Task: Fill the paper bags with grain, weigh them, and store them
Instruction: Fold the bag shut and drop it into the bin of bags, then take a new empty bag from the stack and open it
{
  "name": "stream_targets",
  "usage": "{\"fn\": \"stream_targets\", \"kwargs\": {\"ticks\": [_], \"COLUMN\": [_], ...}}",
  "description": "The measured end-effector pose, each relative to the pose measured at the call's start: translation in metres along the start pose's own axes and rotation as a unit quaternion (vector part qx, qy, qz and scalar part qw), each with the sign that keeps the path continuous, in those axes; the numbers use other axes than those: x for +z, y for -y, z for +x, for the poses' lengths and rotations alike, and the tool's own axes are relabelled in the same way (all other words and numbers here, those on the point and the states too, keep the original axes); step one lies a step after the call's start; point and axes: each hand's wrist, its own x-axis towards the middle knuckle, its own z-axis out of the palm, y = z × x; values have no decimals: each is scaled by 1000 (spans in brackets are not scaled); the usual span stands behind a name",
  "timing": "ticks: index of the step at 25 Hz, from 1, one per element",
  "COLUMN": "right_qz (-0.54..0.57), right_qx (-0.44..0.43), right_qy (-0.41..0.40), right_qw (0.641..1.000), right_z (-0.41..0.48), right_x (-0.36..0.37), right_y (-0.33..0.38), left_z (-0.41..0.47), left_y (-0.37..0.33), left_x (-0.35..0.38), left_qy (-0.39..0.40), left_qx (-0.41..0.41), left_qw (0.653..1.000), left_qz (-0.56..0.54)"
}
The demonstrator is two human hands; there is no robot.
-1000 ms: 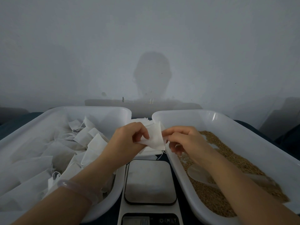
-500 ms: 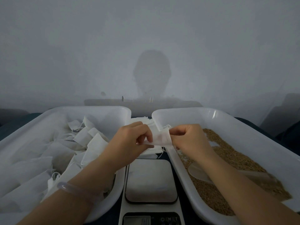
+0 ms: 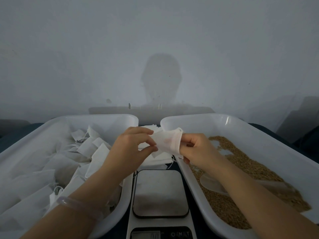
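A small white paper bag (image 3: 168, 141) is held in the air between both hands, above the gap between two trays. My left hand (image 3: 133, 145) pinches its left side with thumb and forefinger. My right hand (image 3: 195, 150) grips its right edge, and the mouth looks pulled slightly apart. Brown grain (image 3: 245, 171) lies in the white tray on the right (image 3: 198, 118), with a translucent scoop (image 3: 212, 183) resting in it. A digital scale (image 3: 159, 192) with an empty steel plate stands below the hands, between the trays.
The white tray on the left (image 3: 96, 117) holds several white bags (image 3: 57, 163). A small stack of flat empty bags (image 3: 155, 160) lies behind the scale. A grey wall (image 3: 155, 49) stands close behind, and a dark cloth (image 3: 15, 137) covers the table.
Both hands have turned and worked the bag, which now shows its stitched right edge toward me. The hands stay in the same place above the scale.
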Motion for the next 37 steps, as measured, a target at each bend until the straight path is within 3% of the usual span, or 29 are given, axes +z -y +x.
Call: {"fn": "stream_targets", "kwargs": {"ticks": [3, 7, 15, 19, 21, 23, 27, 30, 32, 34, 35, 37], "right_qz": [-19, -59, -68, -110, -88, -64, -41, -15, -85, -281, -370, -436], "right_qx": [38, 28, 19, -28, -67, -76, -98, -99, -60, 36, 109, 246], "right_qy": [-19, -73, -90, -55, -13, 2, 12, -24, -51, 7, 66, 178], "right_qw": [999, 995, 993, 992, 994, 995, 994, 995, 993, 959, 920, 847], "right_z": [0, 4, 5, 0, -6, -9, -12, -11, -9, -15, -24, -51], "right_x": [-3, -3, -1, 6, 11, 15, 12, -11, -46, -95, -119, -152], "right_y": [-3, -12, -14, -6, 1, 6, 12, 16, 6, -17, -32, -59], "left_z": [-1, -2, 1, 0, 0, 0, -3, -4, -5, -5, -5, -5], "left_y": [-1, -5, -11, -23, -23, -18, -12, -13, -13, -11, -12, -12], "left_x": [0, -1, -3, 1, 4, 7, 11, 8, 6, 6, 6, 7], "left_qy": [6, -11, -42, 75, 128, 124, 76, 65, 60, 56, 56, 65], "left_qx": [20, 48, 100, 207, 146, 79, 102, 50, 51, 54, 49, 32], "left_qw": [1000, 997, 986, 954, 964, 982, 991, 997, 997, 997, 997, 996], "left_qz": [17, 51, 127, 205, 179, 116, 41, -5, -19, -28, -35, -43]}}
